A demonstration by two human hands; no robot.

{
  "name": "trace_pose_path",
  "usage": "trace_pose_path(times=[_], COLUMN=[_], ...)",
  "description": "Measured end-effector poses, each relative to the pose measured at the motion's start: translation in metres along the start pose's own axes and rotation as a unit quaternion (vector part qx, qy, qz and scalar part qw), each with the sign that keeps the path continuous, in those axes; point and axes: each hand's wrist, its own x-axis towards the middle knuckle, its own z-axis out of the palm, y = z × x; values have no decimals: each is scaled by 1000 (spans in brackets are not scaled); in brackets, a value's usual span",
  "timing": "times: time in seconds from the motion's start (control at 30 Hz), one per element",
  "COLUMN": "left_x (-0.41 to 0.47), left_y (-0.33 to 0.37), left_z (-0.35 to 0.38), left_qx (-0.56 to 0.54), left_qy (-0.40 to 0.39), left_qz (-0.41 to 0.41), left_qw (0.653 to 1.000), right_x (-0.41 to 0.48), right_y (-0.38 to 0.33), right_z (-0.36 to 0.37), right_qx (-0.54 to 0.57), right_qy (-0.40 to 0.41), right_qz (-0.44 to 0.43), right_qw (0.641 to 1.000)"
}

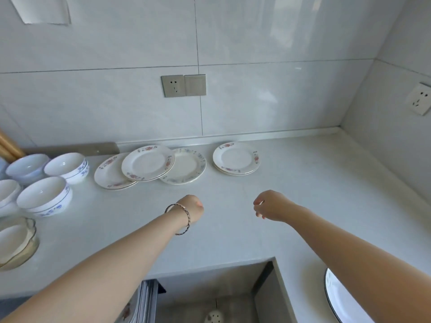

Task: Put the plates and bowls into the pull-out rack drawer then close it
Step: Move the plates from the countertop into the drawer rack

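Note:
Floral-rimmed white plates lie at the back of the counter: a small stack [236, 158] on the right and three overlapping plates [149, 164] in the middle. White bowls with blue patterns [44, 197] stand at the left. My left hand [191, 206], with a bracelet on its wrist, hovers over the counter in front of the plates, fingers curled under. My right hand [270, 206] hovers beside it, fingers curled, holding nothing. The pull-out rack drawer [144, 301] shows below the counter edge, with plates standing in it.
A glass bowl [16, 243] sits at the left edge. A large dark-rimmed plate [338, 297] lies at the lower right under my forearm. Wall sockets [183, 85] are on the tiled backsplash. Wooden handles [8, 145] lean at the far left.

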Motion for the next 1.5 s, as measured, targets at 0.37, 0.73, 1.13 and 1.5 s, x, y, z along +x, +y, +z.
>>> trace_pose_path(times=[0.37,0.73,1.13,1.5], left_x=[218,389,359,118], left_y=[62,79,63,30], left_z=[9,20,37,57], left_qx=[-21,14,-145,-343], left_qy=[-56,-31,17,-3], left_qz=[-43,-102,-72,-59], left_qw=[997,994,987,937], right_x=[212,367,317,96], right_y=[31,59,70,91], right_z=[-43,-21,-20,-26], right_qx=[143,251,389,389], right_qy=[3,85,134,137], right_qz=[140,257,209,102], right_qw=[980,929,887,905])
